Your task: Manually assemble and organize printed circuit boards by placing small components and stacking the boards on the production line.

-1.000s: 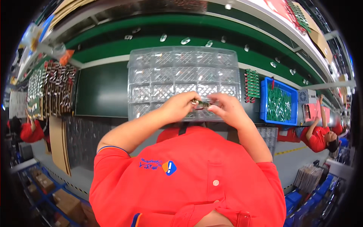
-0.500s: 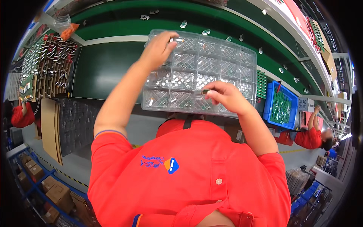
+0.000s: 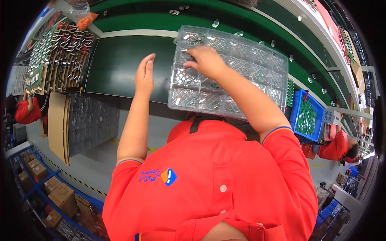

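Observation:
A clear plastic divided tray (image 3: 209, 111) lies at the front edge of the green worktop, its compartments floored with a lattice pattern. Small parts with metallic and orange bits (image 3: 193, 37) sit in some compartments. My right hand (image 3: 207, 61) reaches over the tray's left columns, thumb and fingers bent around a small dark part (image 3: 193, 58) whose kind I cannot make out. Left of the tray, my left hand (image 3: 144, 75) is raised over the worktop, fingers stretched out and nothing in it.
Stacked circuit boards (image 3: 66, 56) stand at the far left, with cardboard sheets (image 3: 58, 124) below. On the right are a blue bin (image 3: 299, 116) of green boards and a co-worker in red (image 3: 335, 146). Small clear pieces (image 3: 216, 23) lie on the green strip behind the tray.
My left hand has left the tray's far left corner and moved left. My right hand has gone from the near middle to the upper left compartments. The view has shifted slightly.

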Available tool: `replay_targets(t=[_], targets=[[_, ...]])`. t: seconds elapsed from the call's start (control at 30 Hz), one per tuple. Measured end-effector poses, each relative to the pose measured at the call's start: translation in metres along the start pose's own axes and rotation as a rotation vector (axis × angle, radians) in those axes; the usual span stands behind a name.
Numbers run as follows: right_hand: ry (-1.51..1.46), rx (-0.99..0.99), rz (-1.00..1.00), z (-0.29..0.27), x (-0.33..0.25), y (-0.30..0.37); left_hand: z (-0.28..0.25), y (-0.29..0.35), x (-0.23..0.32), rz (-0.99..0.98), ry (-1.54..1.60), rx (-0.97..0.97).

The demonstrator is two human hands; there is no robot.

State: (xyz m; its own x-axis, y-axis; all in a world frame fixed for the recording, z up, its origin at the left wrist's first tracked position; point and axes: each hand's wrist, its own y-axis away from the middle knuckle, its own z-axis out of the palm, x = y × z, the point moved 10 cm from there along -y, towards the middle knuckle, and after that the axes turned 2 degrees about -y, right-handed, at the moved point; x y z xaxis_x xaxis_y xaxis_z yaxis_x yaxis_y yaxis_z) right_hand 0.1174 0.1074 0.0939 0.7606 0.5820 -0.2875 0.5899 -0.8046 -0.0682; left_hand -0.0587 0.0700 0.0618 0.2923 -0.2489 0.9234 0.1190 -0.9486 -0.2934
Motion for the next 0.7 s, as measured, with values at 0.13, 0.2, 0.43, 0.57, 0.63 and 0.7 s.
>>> replay_targets(t=[0.13, 0.2, 0.43, 0.57, 0.63, 0.7], targets=[[0.110, 0.182, -0.121, -0.011, 0.001, 0.032, -0.028, 0.044, -0.017, -0.122, -0.086, 0.035], [0.060, 0.241, -0.108, -0.047, 0.014, 0.054, -0.047, 0.061, -0.030, -0.194, -0.118, 0.092], [0.024, 0.794, 0.508, -0.171, 0.255, 0.235, -0.031, 0.051, -0.014, -0.205, -0.109, 0.189], [-0.123, 0.822, 1.088, -0.154, 0.392, 0.375, 0.012, 0.016, 0.023, -0.113, -0.090, 0.115], [-0.142, 0.651, 1.100, -0.111, 0.446, 0.415, 0.041, 0.001, 0.044, -0.077, -0.066, 0.065], [-0.335, 0.545, 1.118, -0.072, 0.469, 0.430, 0.067, -0.003, 0.064, -0.041, -0.066, 0.025]])
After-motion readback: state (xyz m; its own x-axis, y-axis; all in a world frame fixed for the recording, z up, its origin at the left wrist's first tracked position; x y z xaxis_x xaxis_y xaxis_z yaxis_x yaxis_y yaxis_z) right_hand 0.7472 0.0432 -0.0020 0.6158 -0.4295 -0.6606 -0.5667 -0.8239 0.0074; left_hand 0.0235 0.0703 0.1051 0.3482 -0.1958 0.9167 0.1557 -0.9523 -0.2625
